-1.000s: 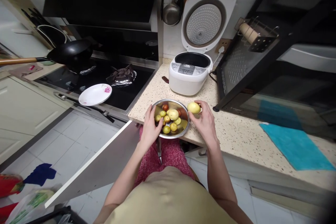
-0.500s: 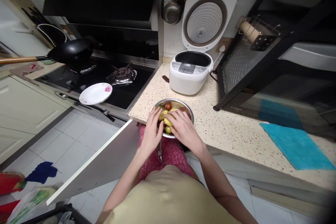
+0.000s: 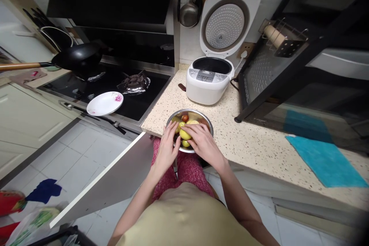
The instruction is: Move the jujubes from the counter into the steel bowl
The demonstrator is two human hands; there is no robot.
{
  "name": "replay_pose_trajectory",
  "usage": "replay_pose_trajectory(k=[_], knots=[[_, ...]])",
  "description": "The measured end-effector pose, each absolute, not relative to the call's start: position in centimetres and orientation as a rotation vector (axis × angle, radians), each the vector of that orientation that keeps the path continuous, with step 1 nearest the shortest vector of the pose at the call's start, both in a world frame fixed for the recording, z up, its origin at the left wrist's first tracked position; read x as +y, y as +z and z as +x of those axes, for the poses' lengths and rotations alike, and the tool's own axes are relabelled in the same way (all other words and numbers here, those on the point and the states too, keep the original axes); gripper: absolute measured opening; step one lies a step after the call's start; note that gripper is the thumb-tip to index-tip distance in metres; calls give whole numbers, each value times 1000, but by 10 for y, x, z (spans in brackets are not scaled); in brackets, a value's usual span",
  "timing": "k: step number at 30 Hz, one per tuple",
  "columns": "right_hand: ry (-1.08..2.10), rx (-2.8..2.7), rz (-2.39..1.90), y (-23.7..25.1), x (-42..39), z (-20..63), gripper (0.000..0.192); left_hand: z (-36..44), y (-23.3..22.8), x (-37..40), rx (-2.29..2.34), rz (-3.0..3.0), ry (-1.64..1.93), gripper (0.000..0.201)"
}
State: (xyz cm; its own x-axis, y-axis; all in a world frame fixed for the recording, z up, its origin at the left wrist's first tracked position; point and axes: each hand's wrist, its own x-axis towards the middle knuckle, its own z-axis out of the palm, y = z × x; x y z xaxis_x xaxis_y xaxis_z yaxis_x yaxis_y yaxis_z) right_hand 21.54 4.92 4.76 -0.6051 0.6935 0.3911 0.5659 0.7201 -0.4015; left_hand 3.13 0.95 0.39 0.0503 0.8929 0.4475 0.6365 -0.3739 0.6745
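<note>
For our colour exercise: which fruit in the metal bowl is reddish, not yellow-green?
The small reddish fruit at the far side of the bowl, beyond both hands; the rest look yellow-green.

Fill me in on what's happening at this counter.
A person stands at the speckled counter with both hands in a metal bowl of small yellow-green and reddish fruit. The left hand rests on the bowl's near rim; the right hand lies over the fruit, fingers touching it. Behind the bowl, a white rice cooker stands open.
</note>
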Motion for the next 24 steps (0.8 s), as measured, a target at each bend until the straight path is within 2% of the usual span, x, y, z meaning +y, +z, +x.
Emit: replay_pose_trajectory(k=[5,13,24], knots=[[328,-2236,-991,40,47,242,46,31,9,7,1546,2020,1203,50],[199,-1803,-1301,17,40,279,28,31,13,8,1570,2008,1217,48],[526,-1536,-1449,-9,34,270,36,30,20,22,1541,1995,1216,47]])
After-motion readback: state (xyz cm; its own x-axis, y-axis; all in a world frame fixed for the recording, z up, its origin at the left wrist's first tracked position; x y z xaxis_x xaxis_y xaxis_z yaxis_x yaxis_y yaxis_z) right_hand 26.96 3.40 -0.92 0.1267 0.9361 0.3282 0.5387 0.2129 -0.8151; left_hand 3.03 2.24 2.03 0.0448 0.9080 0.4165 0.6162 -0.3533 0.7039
